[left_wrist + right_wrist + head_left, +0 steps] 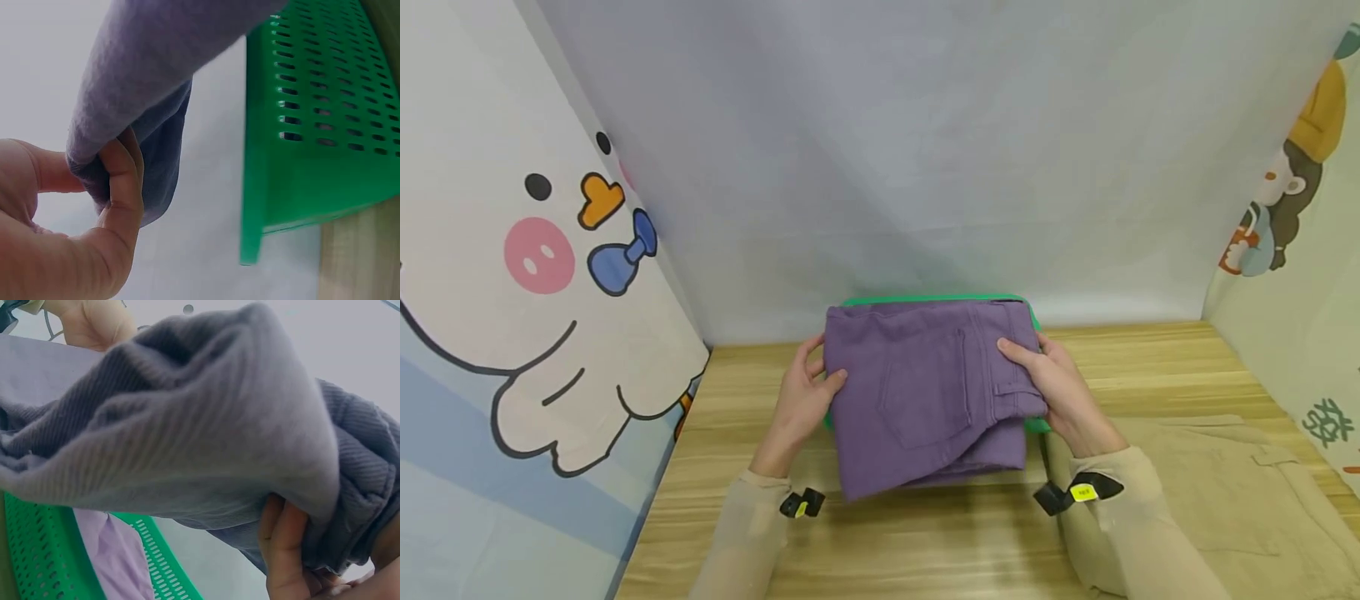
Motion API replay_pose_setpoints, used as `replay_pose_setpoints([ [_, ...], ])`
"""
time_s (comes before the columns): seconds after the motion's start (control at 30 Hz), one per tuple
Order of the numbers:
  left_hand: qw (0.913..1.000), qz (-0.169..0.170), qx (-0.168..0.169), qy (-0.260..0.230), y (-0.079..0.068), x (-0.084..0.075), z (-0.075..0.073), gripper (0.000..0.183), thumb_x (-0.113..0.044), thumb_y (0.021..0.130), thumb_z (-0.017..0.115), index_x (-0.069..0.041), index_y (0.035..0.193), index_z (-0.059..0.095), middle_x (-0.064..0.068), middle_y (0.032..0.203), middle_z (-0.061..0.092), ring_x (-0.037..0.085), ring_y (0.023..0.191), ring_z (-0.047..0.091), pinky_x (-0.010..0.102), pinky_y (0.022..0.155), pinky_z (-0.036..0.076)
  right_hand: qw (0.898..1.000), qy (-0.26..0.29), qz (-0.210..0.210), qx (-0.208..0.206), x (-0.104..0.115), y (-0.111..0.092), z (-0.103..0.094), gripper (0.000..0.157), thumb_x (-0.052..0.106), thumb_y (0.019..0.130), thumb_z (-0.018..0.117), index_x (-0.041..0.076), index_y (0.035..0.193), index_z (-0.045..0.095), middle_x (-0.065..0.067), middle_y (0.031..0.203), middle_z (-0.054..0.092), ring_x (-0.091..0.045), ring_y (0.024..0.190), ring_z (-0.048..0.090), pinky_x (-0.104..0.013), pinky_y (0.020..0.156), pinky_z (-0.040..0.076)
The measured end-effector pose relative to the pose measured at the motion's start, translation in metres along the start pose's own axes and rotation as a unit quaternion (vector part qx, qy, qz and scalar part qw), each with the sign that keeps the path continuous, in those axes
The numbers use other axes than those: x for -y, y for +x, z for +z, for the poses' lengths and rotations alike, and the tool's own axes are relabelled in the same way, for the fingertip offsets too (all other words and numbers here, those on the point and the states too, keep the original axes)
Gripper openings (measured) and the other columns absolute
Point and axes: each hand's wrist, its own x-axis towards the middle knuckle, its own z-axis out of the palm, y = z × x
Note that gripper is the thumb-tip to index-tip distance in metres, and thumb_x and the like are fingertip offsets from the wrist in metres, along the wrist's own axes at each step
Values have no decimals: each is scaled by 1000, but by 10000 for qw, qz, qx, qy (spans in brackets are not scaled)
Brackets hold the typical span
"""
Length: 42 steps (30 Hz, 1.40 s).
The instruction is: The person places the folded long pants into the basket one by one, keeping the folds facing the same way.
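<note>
A folded pair of purple trousers (917, 375) is held up by both hands above a green basket (337, 144), hiding most of it in the head view. My left hand (801, 400) pinches the left edge, thumb in front and fingers behind. At the waistband end, my right hand (1063, 392) grips with its thumb on the front by a belt loop. In the right wrist view the fingers (284, 550) curl under the ribbed cloth. A light purple cloth (119, 556) shows at the basket beneath the trousers.
Beige trousers (1210, 500) lie on the wooden table (970, 542) at the right, partly under the right forearm. A pale curtain (910, 150) hangs behind the basket. Printed panels (497, 292) stand at the left and right sides.
</note>
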Motion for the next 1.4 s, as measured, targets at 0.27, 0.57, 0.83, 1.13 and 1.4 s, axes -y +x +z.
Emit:
replay_pose_setpoints([
  [0.27,9999,125,54,-22,19,-17,12,70,6,103,54,-12,167,28,26,150,60,34,117,71,30,86,59,9995,-54,20,-302,11,12,-9,69,29,108,62,-1,162,31,13,106,70,-2,95,71,-20,85,60],
  [0.57,9994,267,-45,194,32,-12,21,64,14,99,49,-9,159,48,23,161,50,40,144,54,50,114,52,9975,-470,67,-532,7,31,-16,66,29,109,61,-3,160,34,9,113,64,1,95,68,-17,86,58],
  [0.83,9927,616,85,1029,42,3,21,64,12,98,46,-6,159,49,23,164,46,36,141,58,40,108,56,9929,-986,171,-645,-9,48,-21,65,33,111,56,0,162,32,-12,143,57,-7,108,64,-20,93,55],
  [1.13,9720,678,338,2223,46,28,18,75,14,88,40,-2,161,45,32,142,64,7,50,28,20,51,28,9848,-1531,92,-817,-33,60,-16,65,26,112,53,0,165,27,-27,165,39,-41,150,43,-54,126,37],
  [1.4,9594,484,227,2769,54,29,24,84,14,82,42,-4,164,38,27,164,45,28,88,61,33,72,46,9787,-1714,-21,-1130,-43,72,-11,59,21,112,53,-1,162,31,-27,160,43,-41,147,44,-56,125,36],
])
